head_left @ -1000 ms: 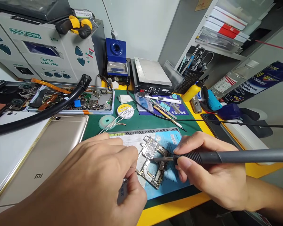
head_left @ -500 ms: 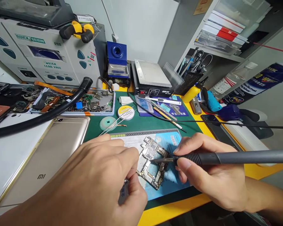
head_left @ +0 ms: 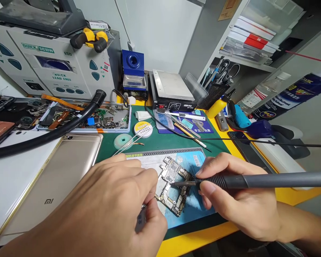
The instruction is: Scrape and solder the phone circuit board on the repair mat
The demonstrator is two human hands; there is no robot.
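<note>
A soldering iron (head_left: 238,181) with a dark grey handle is held pen-like in my right hand (head_left: 238,203). Its tip reaches to the middle of a phone logic board (head_left: 171,173), near a silvery square patch. The board lies on a blue and white mat (head_left: 195,205). My left hand (head_left: 115,196) is closed at the board's left edge, thumb and index finger pinched together. What they grip is hidden; a grey lettered piece (head_left: 141,219) shows below the index finger. Two thin pale strands (head_left: 136,135) run out from behind the left hand; I cannot tell whether it holds them.
A hot-air station (head_left: 56,64) with a black hose (head_left: 77,121) fills the back left, beside a phone-part tray (head_left: 128,123). A gold phone (head_left: 53,189) lies left. Behind the mat are a round tin (head_left: 143,129), a hot plate (head_left: 173,89) and brushes. The iron's cable (head_left: 256,141) crosses on the right.
The whole view has shifted slightly downward in the frame, with the background sitting a little lower. Both hands, the iron and the board keep nearly the same positions relative to each other.
</note>
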